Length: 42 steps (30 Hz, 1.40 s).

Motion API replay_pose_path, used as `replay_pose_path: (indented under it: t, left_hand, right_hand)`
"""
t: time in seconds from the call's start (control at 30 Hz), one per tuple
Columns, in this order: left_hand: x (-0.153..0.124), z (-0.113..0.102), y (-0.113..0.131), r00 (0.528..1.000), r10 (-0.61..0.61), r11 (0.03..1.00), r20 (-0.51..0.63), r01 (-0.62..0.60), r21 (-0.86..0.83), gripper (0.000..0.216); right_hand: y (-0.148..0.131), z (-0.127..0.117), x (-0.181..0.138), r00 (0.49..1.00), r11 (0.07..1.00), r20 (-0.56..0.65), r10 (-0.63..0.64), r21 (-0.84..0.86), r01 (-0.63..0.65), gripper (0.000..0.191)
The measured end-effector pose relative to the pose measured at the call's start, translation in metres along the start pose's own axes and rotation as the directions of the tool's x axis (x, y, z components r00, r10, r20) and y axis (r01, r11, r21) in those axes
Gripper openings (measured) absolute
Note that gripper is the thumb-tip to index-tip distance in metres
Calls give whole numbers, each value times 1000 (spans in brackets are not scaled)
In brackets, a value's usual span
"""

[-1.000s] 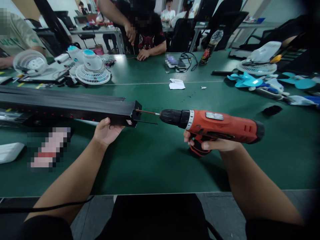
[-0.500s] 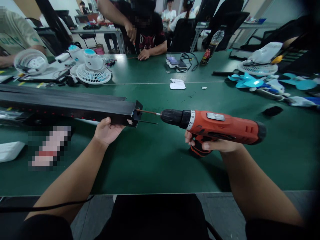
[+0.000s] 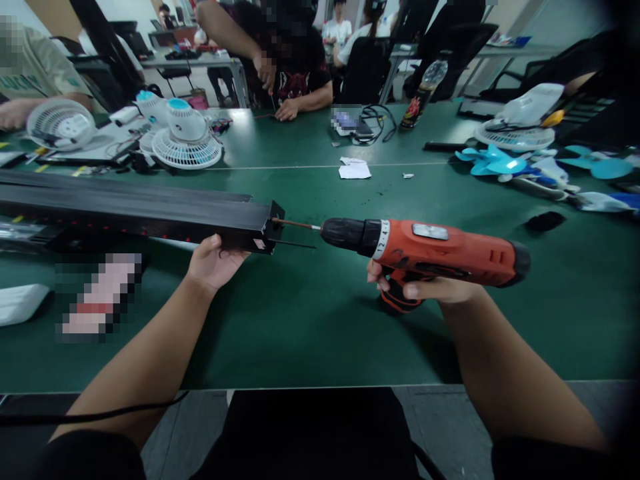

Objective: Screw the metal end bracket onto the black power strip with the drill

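A long black metal bar [image 3: 150, 217] lies across the green table [image 3: 310, 320] from the left. My left hand [image 3: 213, 261] grips its near right end from below. My right hand [image 3: 425, 288] is closed round the handle of an orange and black cordless drill [image 3: 425, 250]. The drill points left, level with the bar. Its thin bit [image 3: 296, 225] touches the bar's end face.
Small white desk fans [image 3: 185, 137] and fan parts stand at the back left. Blue fan blades [image 3: 493, 161] and a white grille [image 3: 515, 137] lie at the right. Paper scraps [image 3: 354, 169], a bottle [image 3: 423, 93] and cables sit mid-table. Another person's hands [image 3: 280, 107] work across the table.
Nothing of mine has visibly moved: the drill bit stays against the bar's end. The person across the table has shifted their hands slightly.
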State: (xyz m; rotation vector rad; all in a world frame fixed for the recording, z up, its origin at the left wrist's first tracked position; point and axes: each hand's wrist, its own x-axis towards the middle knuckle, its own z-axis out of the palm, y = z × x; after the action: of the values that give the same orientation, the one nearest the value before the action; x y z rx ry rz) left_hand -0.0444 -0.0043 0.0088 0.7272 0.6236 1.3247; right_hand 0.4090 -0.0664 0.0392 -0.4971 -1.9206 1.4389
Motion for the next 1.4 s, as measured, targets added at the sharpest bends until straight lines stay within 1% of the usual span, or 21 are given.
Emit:
replay_pose_path:
  t: [0.2,0.43,0.57,0.7,0.87,1.07,1.23,1.4]
  left_hand:
    - [0,1,0,999,5,1000,-34,-6,-5,43]
    - [0,1,1,1000,2,1000,0,-2,6,36]
    - [1,-1,-2,1000,19,1000,-22,-19,3,30]
    - [1,-2,-2,999,22,1000,-26,-22,-3,31]
    - [1,-3,0,1000,9,1000,4,-9,2,45]
    - [0,0,2,1000,-17,1000,15,17,2,40]
    - [0,2,2,1000,-9,1000,9,9,1,40]
    - [-1,3,2,1000,-16,1000,7,16,-1,39]
  right_hand:
    - [1,0,1,1000,1000,-13,-25,-11,25,46]
    - [2,0,1,1000,1000,1,-30,-2,30,46]
    - [1,-1,2,999,999,9,-45,-15,45,46]
    - [0,-1,3,999,999,14,-48,-15,48,46]
    - [0,-1,0,1000,1000,4,-17,-12,17,44]
    - [1,-1,1,1000,1000,-5,-25,14,25,46]
    - [1,1,4,999,999,0,-39,16,39,47]
    - [1,0,3,998,998,4,-56,-8,56,47]
